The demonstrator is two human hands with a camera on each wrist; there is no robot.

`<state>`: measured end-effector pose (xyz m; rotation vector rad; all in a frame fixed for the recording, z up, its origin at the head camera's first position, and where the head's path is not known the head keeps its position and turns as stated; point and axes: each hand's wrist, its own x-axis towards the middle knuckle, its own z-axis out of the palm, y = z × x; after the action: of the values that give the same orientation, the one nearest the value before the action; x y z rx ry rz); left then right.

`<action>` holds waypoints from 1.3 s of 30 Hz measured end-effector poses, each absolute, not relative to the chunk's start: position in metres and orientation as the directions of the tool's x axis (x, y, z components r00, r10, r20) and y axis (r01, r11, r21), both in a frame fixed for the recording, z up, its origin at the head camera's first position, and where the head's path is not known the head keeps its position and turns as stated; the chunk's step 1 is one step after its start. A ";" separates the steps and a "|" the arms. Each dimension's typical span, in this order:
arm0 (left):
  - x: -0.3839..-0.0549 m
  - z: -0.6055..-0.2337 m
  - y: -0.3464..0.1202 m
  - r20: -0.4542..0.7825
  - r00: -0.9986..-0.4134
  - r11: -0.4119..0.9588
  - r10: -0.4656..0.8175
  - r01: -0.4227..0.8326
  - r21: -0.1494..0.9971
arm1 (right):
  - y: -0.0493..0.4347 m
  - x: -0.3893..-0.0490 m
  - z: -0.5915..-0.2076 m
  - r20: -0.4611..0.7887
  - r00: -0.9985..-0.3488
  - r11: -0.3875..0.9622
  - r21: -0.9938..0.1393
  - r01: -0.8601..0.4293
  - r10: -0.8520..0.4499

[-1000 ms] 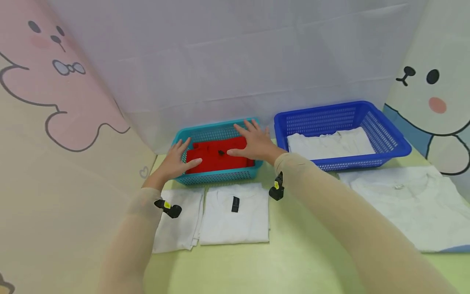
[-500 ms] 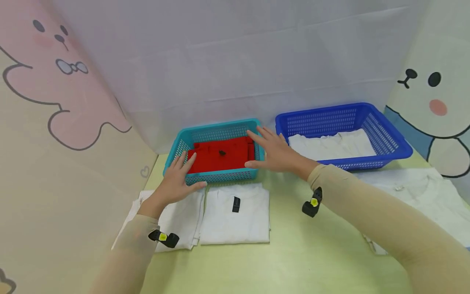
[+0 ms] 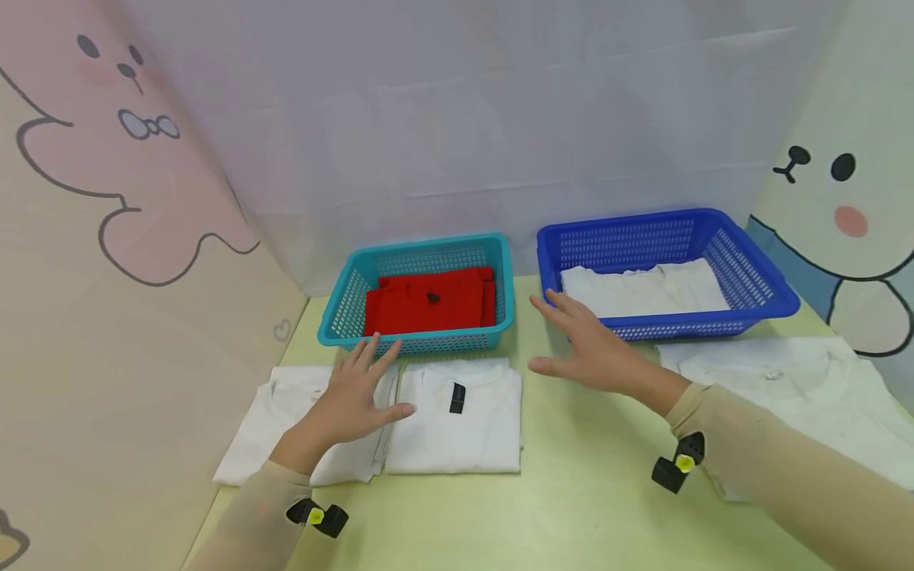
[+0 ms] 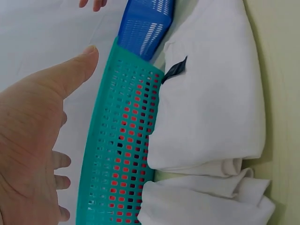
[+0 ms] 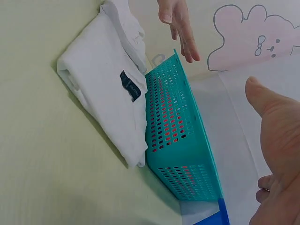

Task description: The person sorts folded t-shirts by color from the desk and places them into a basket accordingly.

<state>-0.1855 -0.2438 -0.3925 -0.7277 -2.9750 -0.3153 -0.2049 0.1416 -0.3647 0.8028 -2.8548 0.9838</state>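
In the head view a teal basket (image 3: 414, 342) holds a folded red garment (image 3: 428, 305) with a dark tag. My left hand (image 3: 350, 400) hovers with spread fingers over a folded white garment (image 3: 250, 428), near the basket's front edge, holding nothing. A second folded white shirt (image 3: 457, 436) with a black label (image 3: 458, 398) lies in front of the basket. To the right, my right hand (image 3: 593, 349) is spread and empty, above the table in front of the blue basket (image 3: 685, 327). That basket contains a folded white garment (image 3: 646, 291).
Another white garment (image 3: 800, 396) lies at the right, partly behind the right sleeve (image 3: 778, 460). A white cloth wall (image 3: 457, 119) stands behind the baskets on the pale green table (image 3: 528, 507). Printed side panels rise at left and right.
Both hands have drawn back from the teal basket toward the front, the right one also moving right. Their fingers stay spread, and the red garment stays in the basket.
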 end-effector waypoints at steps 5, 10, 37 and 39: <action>-0.172 -0.400 -0.238 0.083 -0.898 0.880 0.432 0.440 0.177 | 0.147 -0.193 -0.377 0.165 -0.877 0.661 -0.598 -0.454 -0.452; -0.166 -0.414 -0.234 0.039 -0.915 0.896 0.402 0.401 0.188 | 0.144 -0.187 -0.394 0.154 -0.876 0.677 -0.579 -0.455 -0.457; -0.162 -0.453 -0.220 -0.164 -0.912 0.926 0.377 0.367 0.089 | 0.095 -0.172 -0.455 -0.031 -0.824 0.739 -0.463 -0.489 -0.565; -0.162 -0.454 -0.219 -0.161 -0.912 0.926 0.378 0.369 0.084 | 0.094 -0.172 -0.458 -0.045 -0.828 0.751 -0.450 -0.483 -0.559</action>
<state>-0.1623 -0.2191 -0.4535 -0.6366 -3.2534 -0.0857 -0.1717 0.0944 -0.4576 0.9320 -3.1044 0.7160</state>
